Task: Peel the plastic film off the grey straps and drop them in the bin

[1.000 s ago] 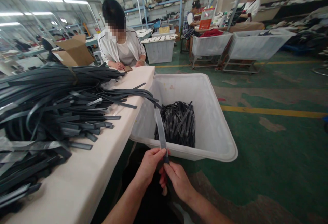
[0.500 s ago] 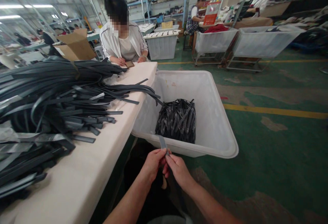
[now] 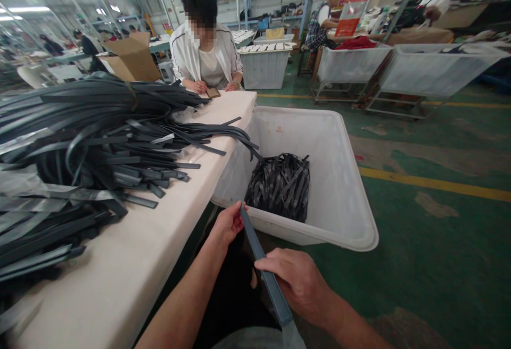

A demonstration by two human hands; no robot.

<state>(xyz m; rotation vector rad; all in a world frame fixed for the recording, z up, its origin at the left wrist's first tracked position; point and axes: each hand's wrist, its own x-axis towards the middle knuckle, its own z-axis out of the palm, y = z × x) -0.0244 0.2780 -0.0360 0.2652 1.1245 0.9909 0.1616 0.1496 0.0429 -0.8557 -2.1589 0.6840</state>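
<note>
A dark grey strap (image 3: pixel 252 237) runs slantwise in front of me, from the near rim of the bin down toward my lap. My left hand (image 3: pixel 229 222) pinches its upper end between thumb and fingers. Lower down, my right hand (image 3: pixel 297 281) is closed on the same strap, its thumb on top and the other fingers partly hidden beneath. A paler, thin piece (image 3: pixel 293 335) continues below the strap's lower end. Many similar black straps (image 3: pixel 279 187) lie in a heap inside the white plastic bin (image 3: pixel 333 168) just beyond my hands.
On the cream-covered table (image 3: pixel 131 264) to my left lies a large pile of dark straps (image 3: pixel 88 120), some overhanging toward the bin. Across the table a person (image 3: pixel 207 51) handles a small brown piece (image 3: pixel 213 93). Wheeled bins (image 3: pixel 351 67) and seated people are farther right.
My hands have moved apart along the strap: the left up and leftward, the right down and rightward. More of the strap shows between them. The view has shifted slightly.
</note>
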